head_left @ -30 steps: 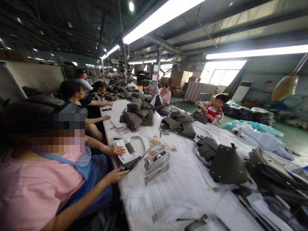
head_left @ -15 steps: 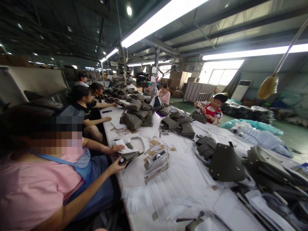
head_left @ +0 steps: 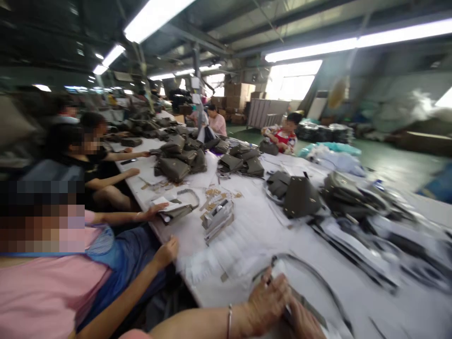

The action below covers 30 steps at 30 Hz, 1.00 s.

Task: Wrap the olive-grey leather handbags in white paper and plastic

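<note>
Factory hall, long fluorescent tubes overhead, one long white worktable running from 6 o'clock up toward 11. Frame is motion-blurred, worst at the right.

At 9 o'clock: a co-worker in a pink top sits close at the table edge. That person's far hand lies flat, fingers spread, on a white sheet atop an olive bag piece; the near hand is loosely curled at the table rim. More seated people behind, toward 10 o'clock.

At centre: a small grey open box stuffed with stacked flat pieces; contents too blurred to name. Tan paper scraps just beyond it. A heap of olive bags, leather-like and stiff, sits at 11 o'clock, with a second heap at 12.

At 6 o'clock: wearer's left hand, thin bracelet at the wrist, fingers curled down and pinching a grey bag panel with a dark curved strap arching over it. Right hand just beside it, resting on the same panel; whether its fingers are closed, cannot tell.

At 2 o'clock: dark olive trapezoid bag with small studs, then smeared piles.
</note>
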Tool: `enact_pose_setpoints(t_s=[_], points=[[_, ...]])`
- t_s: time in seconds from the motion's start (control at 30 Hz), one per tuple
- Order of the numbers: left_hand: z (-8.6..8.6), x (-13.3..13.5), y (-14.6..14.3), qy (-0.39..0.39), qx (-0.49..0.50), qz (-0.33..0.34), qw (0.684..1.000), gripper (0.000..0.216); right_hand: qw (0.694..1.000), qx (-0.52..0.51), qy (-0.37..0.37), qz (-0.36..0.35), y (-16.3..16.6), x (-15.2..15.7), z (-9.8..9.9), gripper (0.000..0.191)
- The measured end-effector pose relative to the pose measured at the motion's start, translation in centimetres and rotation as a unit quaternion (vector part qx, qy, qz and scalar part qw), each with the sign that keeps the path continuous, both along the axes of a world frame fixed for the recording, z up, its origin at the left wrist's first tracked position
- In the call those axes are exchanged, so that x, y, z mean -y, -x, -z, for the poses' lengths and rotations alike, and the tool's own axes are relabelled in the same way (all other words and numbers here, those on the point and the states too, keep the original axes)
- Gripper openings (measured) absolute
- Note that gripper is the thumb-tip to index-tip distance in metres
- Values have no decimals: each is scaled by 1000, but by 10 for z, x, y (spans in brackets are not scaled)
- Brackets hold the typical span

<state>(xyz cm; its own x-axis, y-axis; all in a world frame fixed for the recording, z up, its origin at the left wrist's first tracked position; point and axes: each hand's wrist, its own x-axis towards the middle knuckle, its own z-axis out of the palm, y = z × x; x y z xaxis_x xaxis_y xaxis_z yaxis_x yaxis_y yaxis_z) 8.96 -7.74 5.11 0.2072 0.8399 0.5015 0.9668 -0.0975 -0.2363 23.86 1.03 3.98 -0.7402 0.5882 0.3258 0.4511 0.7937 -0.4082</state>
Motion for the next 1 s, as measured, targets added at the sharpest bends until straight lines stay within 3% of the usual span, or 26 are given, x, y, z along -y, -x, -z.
enact_pose_setpoints(t_s=[0.1,0.23,0.4,0.5,0.67,0.8,1.0], points=[[-5,-2,0,17,42,31,998,38,994,98,-6,-53,-11,0,-15,51],[-18,-17,17,38,72,109,991,35,984,180,-2,-10,-4,-6,-44,46],[-36,-29,26,130,60,131,981,25,972,228,62,-11,7,-11,-66,39],[-38,-30,25,137,54,133,980,20,968,242,64,-20,8,-13,-66,41],[-19,-24,19,73,37,80,993,26,962,263,61,-22,11,-12,-56,39],[-10,-22,21,48,52,111,991,28,964,260,61,-8,12,-8,-52,31],[-15,-29,28,53,82,153,983,26,972,224,67,0,8,-8,-57,46]])
